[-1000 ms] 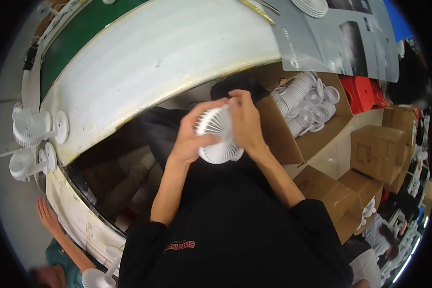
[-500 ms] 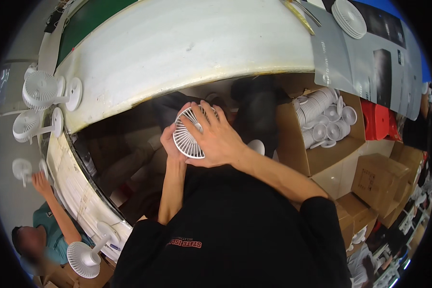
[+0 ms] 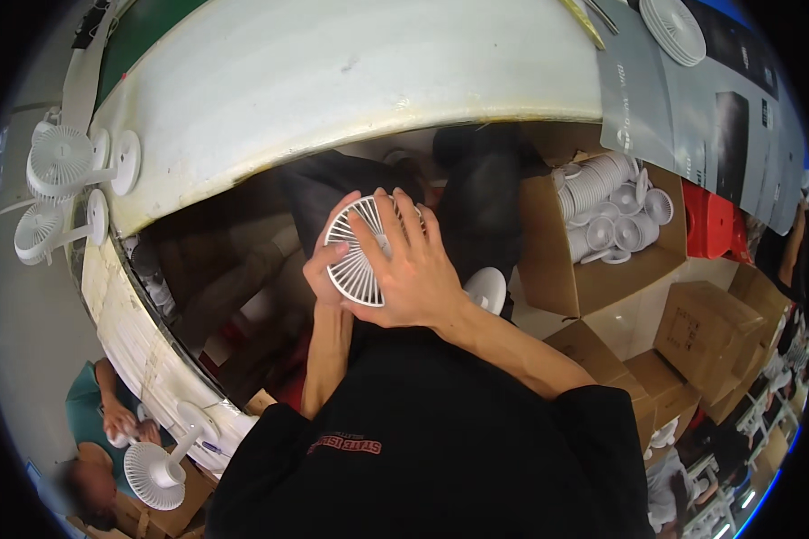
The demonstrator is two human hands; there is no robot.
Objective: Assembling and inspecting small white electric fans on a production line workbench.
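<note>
A white fan with a round ribbed grille (image 3: 358, 274) is held over my lap between both hands. My left hand (image 3: 324, 274) wraps the grille's left edge, with the thumb on its rim. Across the front and right side of the grille lies my right hand (image 3: 415, 265), its fingers curved over the ribs. A white round disc (image 3: 487, 289), which looks like the fan's base, shows beside my right wrist. Whatever joins it to the grille is hidden by my hand and arm.
A white table (image 3: 351, 81) curves ahead of me. Assembled white fans (image 3: 60, 162) stand at its left end; another fan (image 3: 155, 474) is lower left, near a co-worker (image 3: 108, 431). To the right are a carton (image 3: 548, 242) of round white parts, a red stool (image 3: 708, 220) and cardboard boxes (image 3: 706, 337).
My hands keep hold of the fan, and more of the white disc shows by my right wrist. The co-worker has drawn back an arm from the table, bringing a small fan along.
</note>
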